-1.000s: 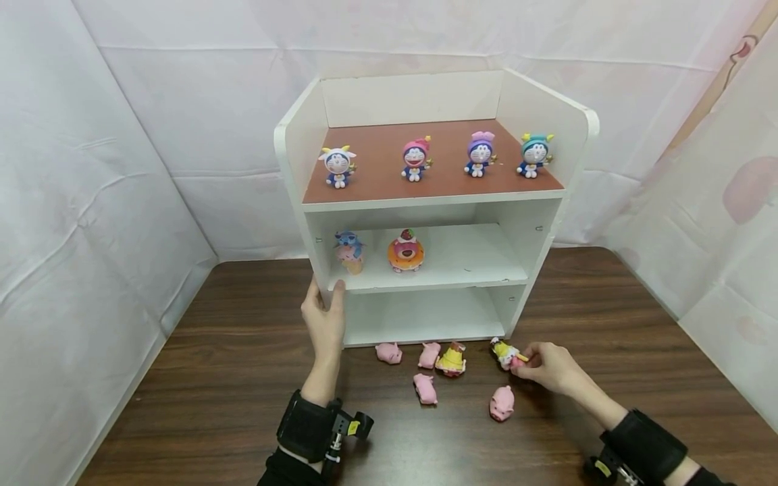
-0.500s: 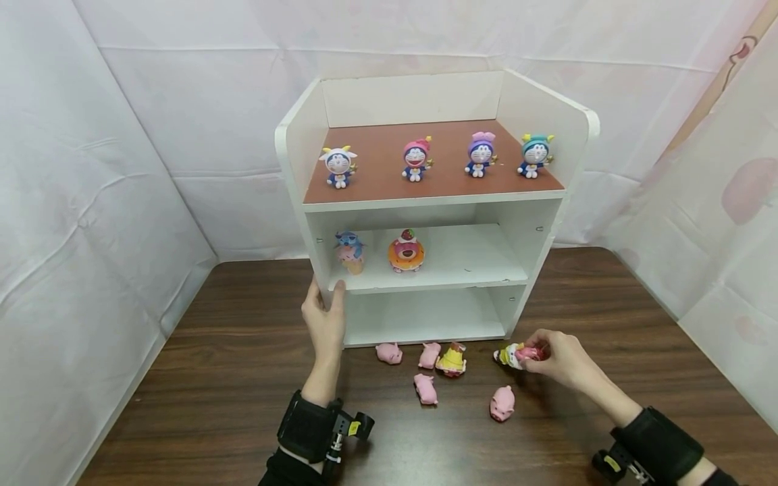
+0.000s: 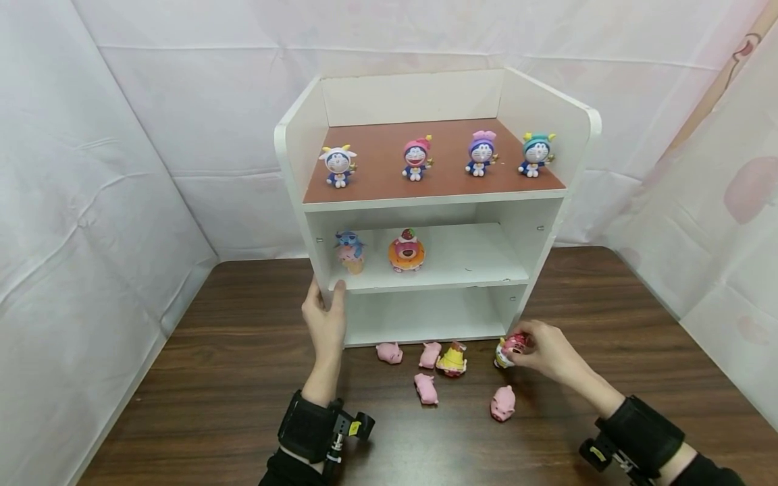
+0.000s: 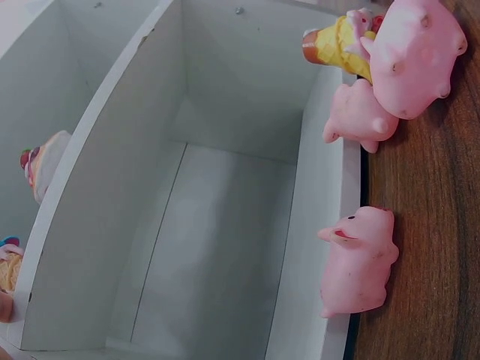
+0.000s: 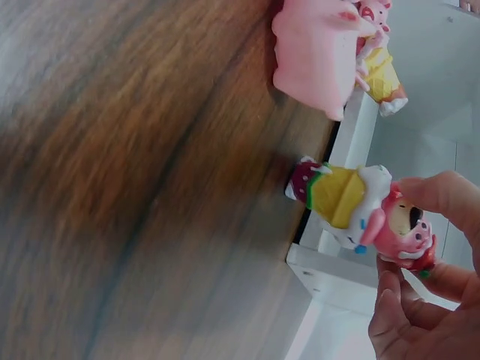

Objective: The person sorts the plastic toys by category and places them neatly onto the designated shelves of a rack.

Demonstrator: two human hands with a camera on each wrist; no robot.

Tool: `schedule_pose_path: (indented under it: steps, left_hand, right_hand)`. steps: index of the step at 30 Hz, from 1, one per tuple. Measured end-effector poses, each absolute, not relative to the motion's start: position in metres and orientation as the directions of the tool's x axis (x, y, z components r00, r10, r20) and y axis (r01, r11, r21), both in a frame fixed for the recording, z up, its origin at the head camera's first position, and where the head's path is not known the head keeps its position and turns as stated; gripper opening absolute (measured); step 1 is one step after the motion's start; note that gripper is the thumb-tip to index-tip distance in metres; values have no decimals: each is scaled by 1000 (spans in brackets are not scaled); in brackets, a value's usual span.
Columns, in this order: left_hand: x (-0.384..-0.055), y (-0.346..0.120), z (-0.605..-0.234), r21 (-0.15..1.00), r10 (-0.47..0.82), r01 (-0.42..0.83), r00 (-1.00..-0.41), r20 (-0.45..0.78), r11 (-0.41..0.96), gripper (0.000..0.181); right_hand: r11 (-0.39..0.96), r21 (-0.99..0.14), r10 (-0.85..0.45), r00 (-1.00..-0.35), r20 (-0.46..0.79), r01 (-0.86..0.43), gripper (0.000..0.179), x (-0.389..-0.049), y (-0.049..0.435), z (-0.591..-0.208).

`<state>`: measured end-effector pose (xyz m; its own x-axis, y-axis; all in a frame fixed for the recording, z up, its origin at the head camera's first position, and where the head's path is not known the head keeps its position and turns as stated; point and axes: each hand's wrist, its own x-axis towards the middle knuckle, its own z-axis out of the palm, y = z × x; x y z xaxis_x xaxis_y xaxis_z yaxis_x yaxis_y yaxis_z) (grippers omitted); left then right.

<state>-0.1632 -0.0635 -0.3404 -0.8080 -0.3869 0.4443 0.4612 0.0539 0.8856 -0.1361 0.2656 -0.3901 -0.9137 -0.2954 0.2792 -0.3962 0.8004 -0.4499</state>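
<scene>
My right hand (image 3: pixel 550 347) pinches an ice-cream-cone bear figurine (image 5: pixel 401 223) by its pink head, with the yellow cone pointing down just above the table. In the right wrist view the thumb and fingers stand on either side of the head. At the lower left of the white shelf unit (image 3: pixel 419 317), my left hand (image 3: pixel 325 320) grips the side panel, thumb in front and fingers mostly hidden behind. Another figurine with a yellow cone (image 3: pixel 452 361) lies before the unit, among several pink toy pigs (image 3: pixel 389 353).
On the brown top board stand several blue-and-white cat figurines (image 3: pixel 415 160). The middle shelf bears a blue figure on an ice-cream cone (image 3: pixel 350 253) and a bear in an orange doughnut ring (image 3: pixel 406 252). White cloth (image 3: pixel 109 169) surrounds the dark wooden table (image 3: pixel 213 378).
My right hand has picked up the lying cone figurine, tipped it towards upright and shifted it slightly left. The left hand stays at the side panel.
</scene>
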Motion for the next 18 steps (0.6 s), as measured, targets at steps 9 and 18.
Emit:
schedule_pose_path:
  steps: [9,18]
  left_hand:
    - [-164,-63,-341,883,-397,466,-803,446,49,41]
    - [-164,-63,-342,883,-393,467,-803,448,52,40]
  right_hand:
    - [758,-551,-253,-937,243,-348,33,-136,260,-397]
    - [756,-552,-223,-931,287,-352,31,-131,259,-398]
